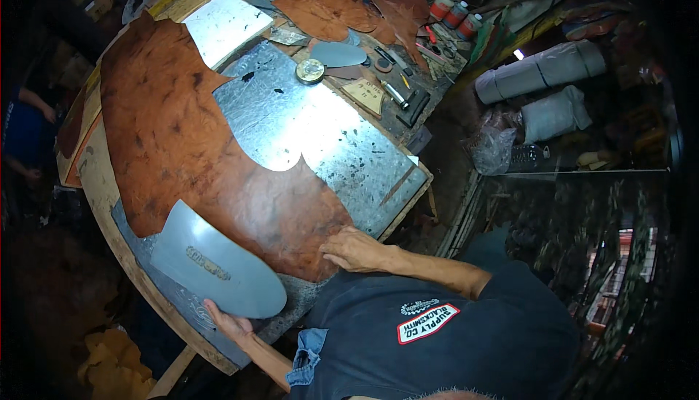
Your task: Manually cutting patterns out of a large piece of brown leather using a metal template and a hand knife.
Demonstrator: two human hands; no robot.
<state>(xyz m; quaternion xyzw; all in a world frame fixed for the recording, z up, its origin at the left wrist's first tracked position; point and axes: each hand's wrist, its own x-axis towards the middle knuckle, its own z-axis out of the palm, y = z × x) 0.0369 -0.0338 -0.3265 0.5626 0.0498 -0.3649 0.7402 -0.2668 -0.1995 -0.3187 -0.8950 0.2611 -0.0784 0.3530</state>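
Note:
My left hand [228,322] grips the lower edge of a grey, rounded pattern sheet [218,258], with its thumb at the rim and part of the fingers hidden. The sheet is long, with one curved end and dark markings near its middle. It overlaps the near edge of a brown leather hide [175,127], mottled with dark patches and spread over the worktable. My right hand [353,249] is closed at the hide's right edge, with bent fingers on the leather. What its fingertips do underneath is hidden.
Shiny metal sheet [349,152] covers part of the table, with a round tin [310,71] on it. Leather pieces [320,7], red-labelled bottles [456,14] and small tools lie farther back. Rolled grey material [542,71] is at right. Another person's arm [35,101] shows at far left.

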